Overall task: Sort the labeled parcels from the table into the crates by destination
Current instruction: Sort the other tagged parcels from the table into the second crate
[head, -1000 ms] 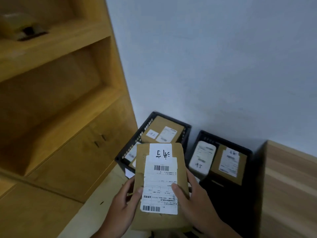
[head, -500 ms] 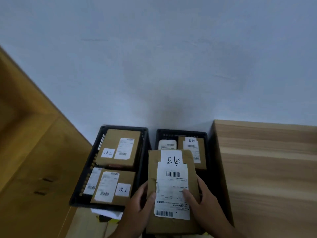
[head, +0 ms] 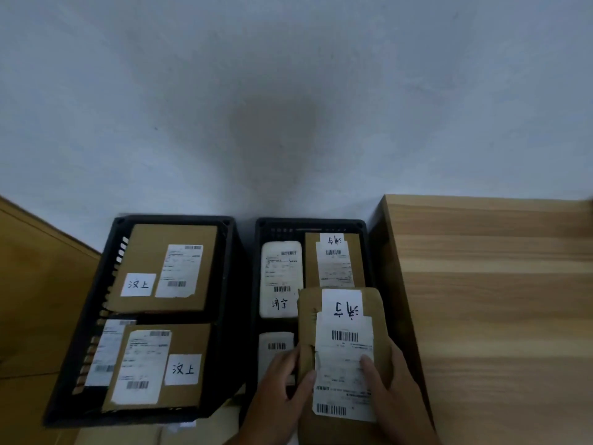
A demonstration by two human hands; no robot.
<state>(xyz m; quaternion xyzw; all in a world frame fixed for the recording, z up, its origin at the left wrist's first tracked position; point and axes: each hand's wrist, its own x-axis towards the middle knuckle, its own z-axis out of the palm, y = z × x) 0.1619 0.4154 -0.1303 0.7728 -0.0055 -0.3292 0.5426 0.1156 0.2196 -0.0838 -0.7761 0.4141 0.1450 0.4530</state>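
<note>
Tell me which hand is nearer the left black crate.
Left. The left hand grips the left edge of the held parcel, closer to the left black crate; the right hand holds its right side, next to the wooden table.

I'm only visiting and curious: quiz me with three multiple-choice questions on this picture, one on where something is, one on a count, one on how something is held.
1. Where is the nearest brown paper parcel, with its white shipping label?
A. over the right black plastic crate
B. flat on the wooden table
C. on the bare floor

2. How many black crates are in view?
A. one
B. two
C. four

3. How is that parcel held?
A. it lies untouched
B. one hand pinches it
C. both hands grip it

Key: 1 A, it covers that crate's near end. 2 B, the left crate and the right one stand side by side. 3 C, the left hand and the right hand clasp its sides.
</note>
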